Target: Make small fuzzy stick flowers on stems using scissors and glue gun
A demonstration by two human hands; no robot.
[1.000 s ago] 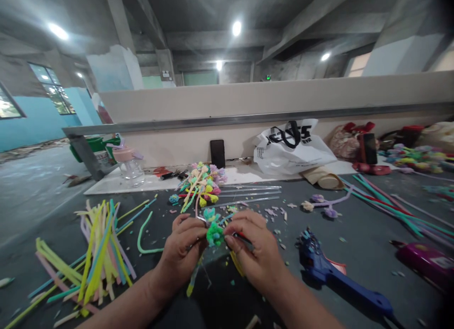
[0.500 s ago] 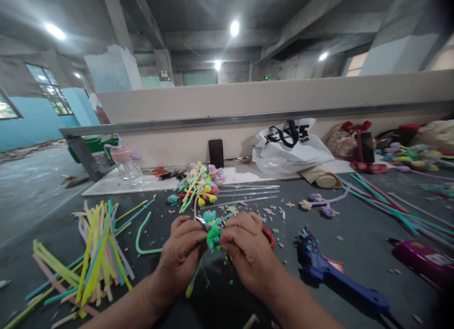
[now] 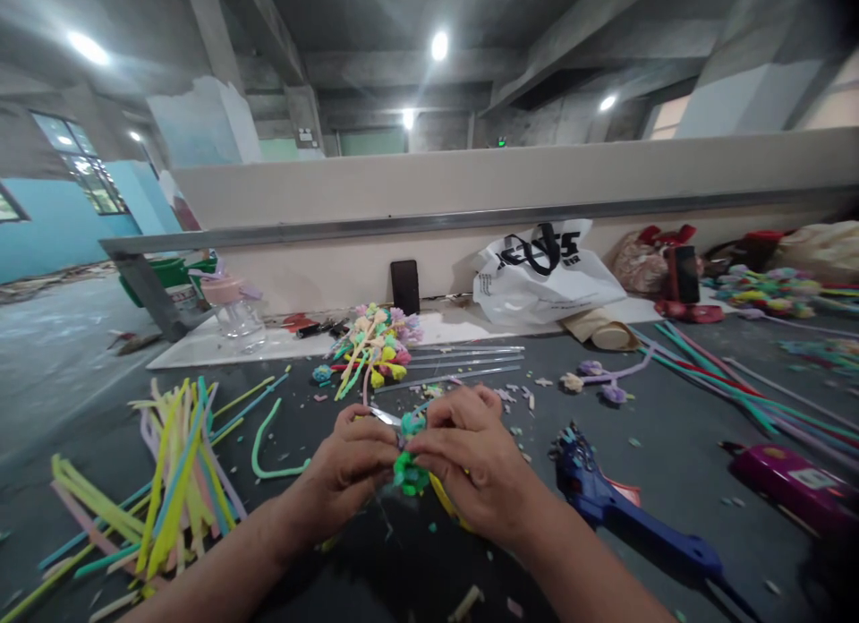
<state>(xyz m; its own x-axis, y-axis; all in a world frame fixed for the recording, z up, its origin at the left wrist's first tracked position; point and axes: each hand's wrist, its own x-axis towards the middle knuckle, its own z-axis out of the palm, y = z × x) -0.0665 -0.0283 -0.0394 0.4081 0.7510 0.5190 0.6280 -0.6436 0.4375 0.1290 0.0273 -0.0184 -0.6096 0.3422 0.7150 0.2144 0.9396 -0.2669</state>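
Both hands meet at the middle of the table around a small green and teal fuzzy flower point(image 3: 409, 478). My left hand point(image 3: 355, 466) is closed, its fingertips pinching the flower from the left. From the right, my right hand point(image 3: 470, 448) has its thumb and fingers closed on the flower's upper part, hiding some of it. A scissors blade point(image 3: 385, 415) shows just above my left fingers; the rest of the scissors is hidden. Something curved and yellow point(image 3: 448, 502) shows under my right hand. Behind the hands lies a bunch of pastel fuzzy flowers point(image 3: 379, 341).
Cut pastel stems point(image 3: 178, 480) pile up at left, near a bent mint stem point(image 3: 272, 453). On the right are a blue glue gun point(image 3: 637, 524), a purple tool point(image 3: 792, 484) and a purple flower sprig point(image 3: 610, 379). Clear sticks point(image 3: 463, 362), a phone point(image 3: 404, 285) and a white bag point(image 3: 547, 274) stand behind.
My right fingers have moved up and over the flower's top, covering more of it. The red handle beside my right hand is now out of sight, and the yellow curve has appeared. The view has shifted slightly.
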